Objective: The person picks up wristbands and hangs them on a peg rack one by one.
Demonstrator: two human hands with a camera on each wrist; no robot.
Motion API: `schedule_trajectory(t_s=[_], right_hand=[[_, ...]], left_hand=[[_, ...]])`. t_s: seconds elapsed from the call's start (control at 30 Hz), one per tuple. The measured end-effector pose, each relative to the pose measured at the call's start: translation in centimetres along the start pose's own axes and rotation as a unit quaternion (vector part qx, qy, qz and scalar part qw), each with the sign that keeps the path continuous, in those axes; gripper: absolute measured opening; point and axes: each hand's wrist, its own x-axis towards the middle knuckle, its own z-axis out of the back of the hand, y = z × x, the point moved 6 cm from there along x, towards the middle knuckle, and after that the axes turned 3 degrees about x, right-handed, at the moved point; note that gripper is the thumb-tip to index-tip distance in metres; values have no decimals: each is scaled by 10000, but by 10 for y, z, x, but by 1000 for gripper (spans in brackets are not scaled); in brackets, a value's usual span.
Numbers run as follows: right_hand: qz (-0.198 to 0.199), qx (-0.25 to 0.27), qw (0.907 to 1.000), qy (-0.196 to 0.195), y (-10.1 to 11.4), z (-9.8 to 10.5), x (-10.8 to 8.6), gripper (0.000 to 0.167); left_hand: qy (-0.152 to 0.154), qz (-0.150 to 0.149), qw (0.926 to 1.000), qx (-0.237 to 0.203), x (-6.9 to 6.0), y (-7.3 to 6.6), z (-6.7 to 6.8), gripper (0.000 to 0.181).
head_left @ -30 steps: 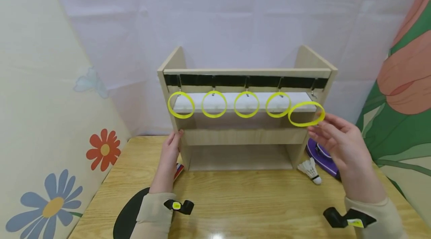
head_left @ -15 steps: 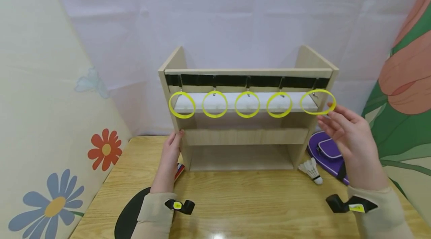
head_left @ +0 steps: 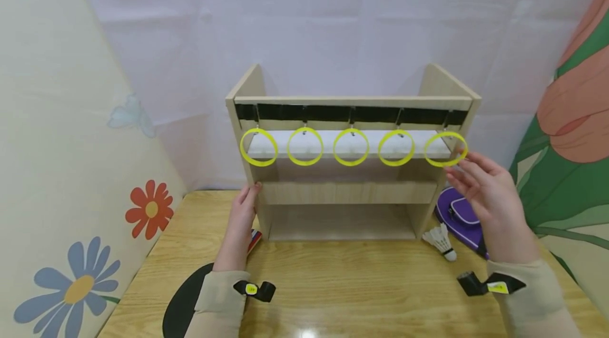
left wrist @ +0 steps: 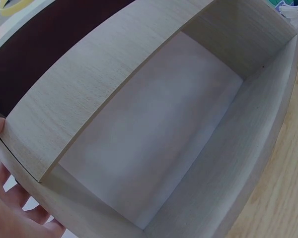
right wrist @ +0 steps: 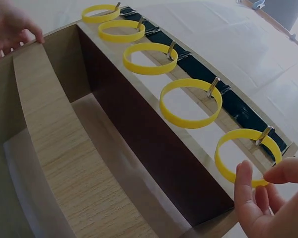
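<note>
A wooden desktop shelf (head_left: pixel 349 193) stands on the table, and a row of metal hooks runs along its black strip (head_left: pixel 376 114). From the hooks hang several yellow wristbands (head_left: pixel 305 163). At the right end, my right hand (head_left: pixel 490 190) pinches the last wristband (right wrist: pixel 223 170) by its lower edge between thumb and fingers; in the right wrist view this band loops around the rightmost hook (right wrist: pixel 264 136). My left hand (head_left: pixel 242 211) grips the shelf's left side panel, thumb at the front edge. Its fingers (left wrist: pixel 12 193) lie along the panel's outer face in the left wrist view.
Right of the shelf lie a shuttlecock (head_left: pixel 440 243) and a purple zipped case (head_left: pixel 463 219). A black rounded object (head_left: pixel 183 301) and a small striped item (head_left: pixel 254 240) are partly hidden by my left arm. Behind hangs a white cloth (head_left: pixel 304 20).
My right hand moved the last wristband right and up, then slightly back left onto the rightmost hook. My left hand stays on the side panel.
</note>
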Motion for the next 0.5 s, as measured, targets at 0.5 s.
schedule_trajectory(t_s=[0.5], right_hand=[[-291,-247,9985,-383,-5,4,3,17]], left_hand=[[-35,-34,10000,-6,1,0,-1,52]])
